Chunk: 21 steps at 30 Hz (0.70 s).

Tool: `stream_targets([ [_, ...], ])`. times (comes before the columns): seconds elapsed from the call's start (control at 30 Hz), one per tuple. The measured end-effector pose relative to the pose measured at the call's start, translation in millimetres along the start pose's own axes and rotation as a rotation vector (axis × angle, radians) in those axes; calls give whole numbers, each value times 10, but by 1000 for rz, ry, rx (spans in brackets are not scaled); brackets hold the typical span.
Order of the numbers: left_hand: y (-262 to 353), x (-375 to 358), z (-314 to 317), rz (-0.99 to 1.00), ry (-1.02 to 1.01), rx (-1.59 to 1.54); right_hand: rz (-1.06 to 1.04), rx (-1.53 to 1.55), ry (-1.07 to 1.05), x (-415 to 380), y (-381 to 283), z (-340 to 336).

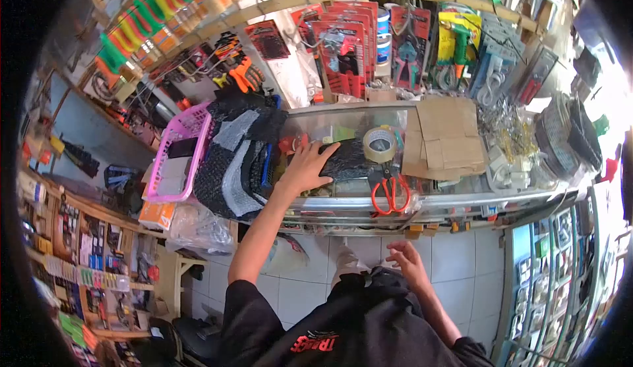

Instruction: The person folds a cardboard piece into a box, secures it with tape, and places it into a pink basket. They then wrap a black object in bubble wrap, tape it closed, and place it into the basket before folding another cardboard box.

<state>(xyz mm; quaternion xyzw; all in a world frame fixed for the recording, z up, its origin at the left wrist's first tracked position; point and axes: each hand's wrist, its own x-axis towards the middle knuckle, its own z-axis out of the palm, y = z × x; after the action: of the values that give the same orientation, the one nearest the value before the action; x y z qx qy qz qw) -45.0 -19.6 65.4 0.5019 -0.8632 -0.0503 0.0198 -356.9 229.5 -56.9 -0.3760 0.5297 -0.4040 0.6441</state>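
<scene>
My left hand (308,166) rests with spread fingers on the left end of a dark, crinkled plastic bundle (349,161) on the glass counter. A roll of tape (380,144) lies at the bundle's right end. Just below the roll are scissors with red handles (390,194), their handles reaching over the counter's metal front edge (316,203). My right hand (405,261) hangs in front of the counter, near my body, fingers loosely bent and apart, holding nothing.
Left on the counter are a pink basket (155,181) and folded black and grey material (227,169). Flat cardboard (443,140) lies to the right. Packaged tools (339,54) hang behind. A glass cabinet (554,261) stands at the lower right.
</scene>
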Motion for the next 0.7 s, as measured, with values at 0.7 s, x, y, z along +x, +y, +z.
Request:
stream_targets([
  [0.7, 1160, -1809, 680, -371, 297, -1808, -335, -129, -278, 215, -751, 1074],
])
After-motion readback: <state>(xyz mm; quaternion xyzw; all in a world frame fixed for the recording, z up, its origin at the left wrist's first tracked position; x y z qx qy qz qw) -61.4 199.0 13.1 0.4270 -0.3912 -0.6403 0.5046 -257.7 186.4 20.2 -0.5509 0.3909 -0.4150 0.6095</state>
